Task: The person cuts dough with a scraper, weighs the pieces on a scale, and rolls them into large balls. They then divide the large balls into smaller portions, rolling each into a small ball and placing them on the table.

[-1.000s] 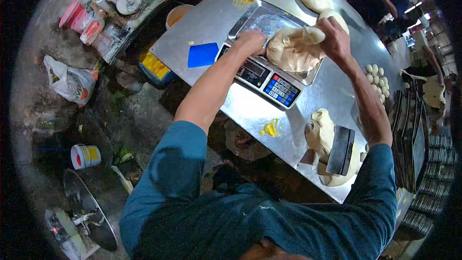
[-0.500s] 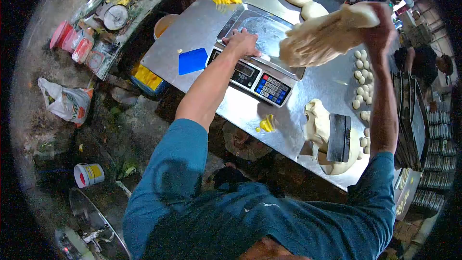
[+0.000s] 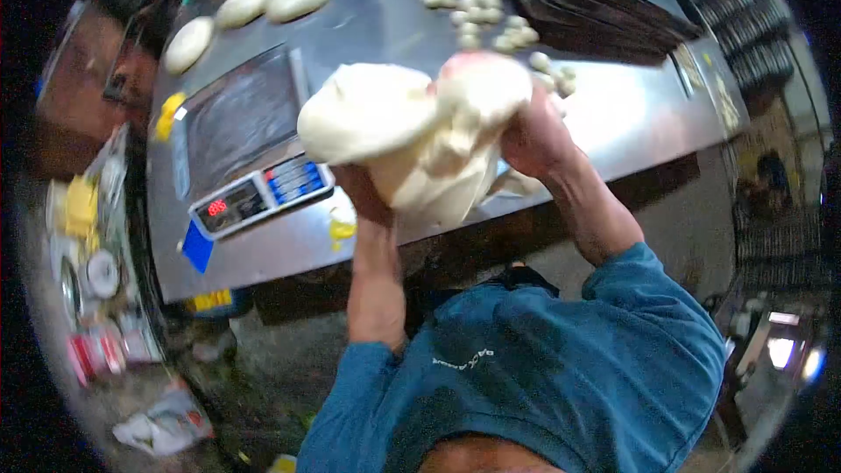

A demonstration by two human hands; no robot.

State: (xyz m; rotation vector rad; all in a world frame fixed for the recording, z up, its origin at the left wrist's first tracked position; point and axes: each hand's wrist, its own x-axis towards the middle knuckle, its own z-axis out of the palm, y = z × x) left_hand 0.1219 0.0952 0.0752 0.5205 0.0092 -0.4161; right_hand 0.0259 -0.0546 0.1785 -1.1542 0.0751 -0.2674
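Left hand (image 3: 363, 197) mostly behind dough (image 3: 412, 136)

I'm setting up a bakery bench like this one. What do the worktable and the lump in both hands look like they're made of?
The worktable looks like stainless steel: grey, smooth, with bright glare. The lump, held by the left hand and right hand, seems to be soft raw dough: pale, matte, folding and sagging.

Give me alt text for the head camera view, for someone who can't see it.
A person in a blue top holds a big lump of dough up in both hands, left hand underneath and right hand at its side, above a steel table. On the table sit a scale, small dough balls and flattened rounds.
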